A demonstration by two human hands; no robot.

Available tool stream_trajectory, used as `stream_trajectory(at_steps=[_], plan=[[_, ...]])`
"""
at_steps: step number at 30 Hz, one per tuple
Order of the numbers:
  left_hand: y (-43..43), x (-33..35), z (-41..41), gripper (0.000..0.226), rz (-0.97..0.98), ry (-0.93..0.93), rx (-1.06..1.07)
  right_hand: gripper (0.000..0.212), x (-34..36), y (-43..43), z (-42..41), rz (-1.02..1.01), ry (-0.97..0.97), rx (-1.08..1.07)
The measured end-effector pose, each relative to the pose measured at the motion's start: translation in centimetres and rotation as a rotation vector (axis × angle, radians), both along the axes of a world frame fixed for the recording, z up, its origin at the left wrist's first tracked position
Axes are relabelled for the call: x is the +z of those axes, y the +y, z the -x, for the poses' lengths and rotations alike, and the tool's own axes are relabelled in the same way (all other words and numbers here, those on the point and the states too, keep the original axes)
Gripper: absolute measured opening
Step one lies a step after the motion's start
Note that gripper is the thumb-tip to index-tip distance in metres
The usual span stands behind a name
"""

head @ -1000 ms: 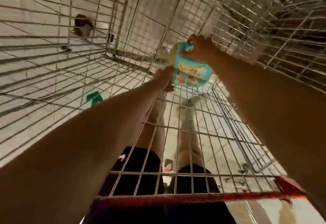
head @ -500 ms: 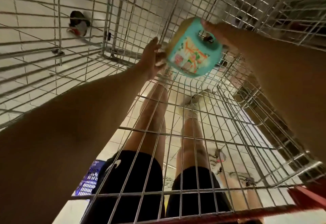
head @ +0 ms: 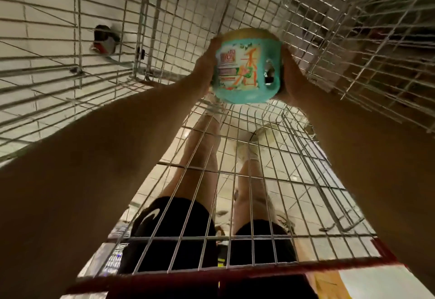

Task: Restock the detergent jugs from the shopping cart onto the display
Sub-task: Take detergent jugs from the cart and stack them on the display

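A teal detergent jug (head: pixel 246 70) with a printed label and a built-in handle hole is held up inside the wire shopping cart (head: pixel 247 181), its base turned toward me. My left hand (head: pixel 207 70) holds its left side with the fingers wrapped over the upper edge. My right hand (head: pixel 290 79) cups its right side by the handle. The jug hangs above the cart floor and touches no wire that I can see.
Wire cart walls rise on the left (head: pixel 70 39) and right (head: pixel 364 39). A red cart handle bar (head: pixel 211 277) runs across the near bottom. Through the mesh show my legs in black shorts (head: pixel 174 235), a cart wheel (head: pixel 104 42) and the tiled floor.
The jug has been lifted off the cart floor and turned base toward me. My left hand has moved from below it to its left side; my right hand has shifted to its right side.
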State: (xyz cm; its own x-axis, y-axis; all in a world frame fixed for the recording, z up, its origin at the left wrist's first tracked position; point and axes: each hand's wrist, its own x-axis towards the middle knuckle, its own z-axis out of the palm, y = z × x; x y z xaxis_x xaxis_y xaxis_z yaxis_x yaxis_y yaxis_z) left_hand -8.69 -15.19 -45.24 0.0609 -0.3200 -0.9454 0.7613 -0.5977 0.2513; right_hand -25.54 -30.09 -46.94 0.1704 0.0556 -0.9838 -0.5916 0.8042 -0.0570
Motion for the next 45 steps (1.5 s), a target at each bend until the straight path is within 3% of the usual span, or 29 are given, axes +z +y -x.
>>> stream_trajectory(at_steps=[5, 15, 17, 20, 23, 34, 41, 45], plan=[[-0.4, 4.2, 0.8, 0.083, 0.251, 0.079, 0.090, 0.086, 5.0, -0.2, -2.4, 0.070, -0.026, -0.122], [-1.3, 18.8, 0.0, 0.095, 0.248, -0.104, 0.080, 0.083, 22.2, -0.6, -3.5, 0.260, -0.077, -0.042], [-1.7, 22.1, 0.3, 0.090, 0.265, -0.139, 0.088, 0.085, 25.1, -0.6, -2.5, 0.307, -0.100, -0.061], [-2.2, 27.2, 1.3, 0.089, 0.291, -0.216, 0.056, 0.072, 30.3, -0.3, -0.9, 0.350, -0.099, -0.156], [-2.3, 32.3, 2.8, 0.099, 0.280, -0.265, 0.022, 0.074, 35.4, 0.2, 1.6, 0.414, -0.124, -0.247], [-3.2, 50.3, 13.8, 0.078, 0.420, -0.375, -0.082, 0.066, 53.0, 2.4, 15.8, 0.577, -0.284, -0.528], [-4.6, 56.6, 20.7, 0.065, 0.468, -0.427, -0.106, 0.060, 60.1, 2.5, 21.8, 0.736, -0.278, -0.552], [-4.2, 59.1, 23.6, 0.074, 0.565, -0.460, -0.155, 0.058, 62.1, 3.0, 25.5, 0.796, -0.318, -0.565]])
